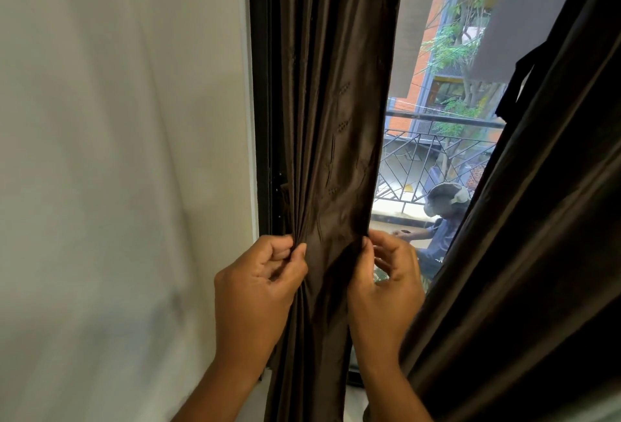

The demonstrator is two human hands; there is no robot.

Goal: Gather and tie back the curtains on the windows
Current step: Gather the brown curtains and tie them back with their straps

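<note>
Pinching: both sets of fingers [295, 255] are closed on the left curtain [336, 119], thumb against forefinger on each side.
Left hand: the left hand [258, 282] nips a bunch of narrow pleats at the curtain's left edge, knuckles turned toward the wall.
Right hand: the right hand [386, 283] grips the curtain's right edge, its fingertips curled round the hem where the cloth meets the glass.
Between the hands: a smooth, slightly slack panel of dark brown cloth spans from one pinch to the other, creasing in toward the left hand.
Left curtain: it hangs gathered into a column just beside the dark window frame [263, 119], narrowest at hand level and falling on below between the two forearms.
Right curtain: a second dark brown curtain [537, 236] slants across the right side, apart from the hands, with a dark strip of cloth [514, 85] dangling near its upper edge.
Window: the pane [433, 125] shows between the two curtains, and through it a metal railing [420, 159], an orange building and green trees.
Outside: a person in a hat [443, 209] sits low beyond the glass.
Wall: a plain pale wall [117, 152] fills everything left of the frame.
</note>
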